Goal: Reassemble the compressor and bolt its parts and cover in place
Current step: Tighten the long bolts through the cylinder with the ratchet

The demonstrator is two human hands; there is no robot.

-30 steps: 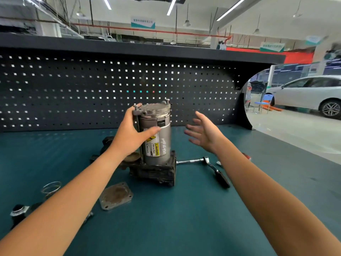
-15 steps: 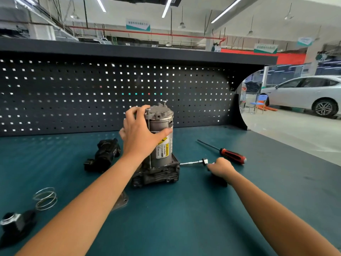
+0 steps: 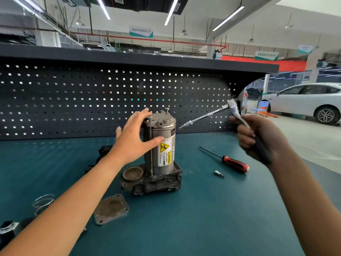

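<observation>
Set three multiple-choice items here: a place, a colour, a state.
1. Where is the cover plate? A) bolted atop the compressor B) flat on the bench before the compressor C) leaning against it
2. The screwdriver handle is: A) red and black B) blue C) yellow
3. The ratchet is: A) lying on the bench B) gripped in the right hand, raised C) seated on a bolt
Key: 1 B, it lies loose on the teal top; 2 A, red grip, black ends; 3 B, fingers curl round its handle.

Screwdriver (image 3: 232, 162) right of compressor (image 3: 158, 154), cover plate (image 3: 110, 209) before.
</observation>
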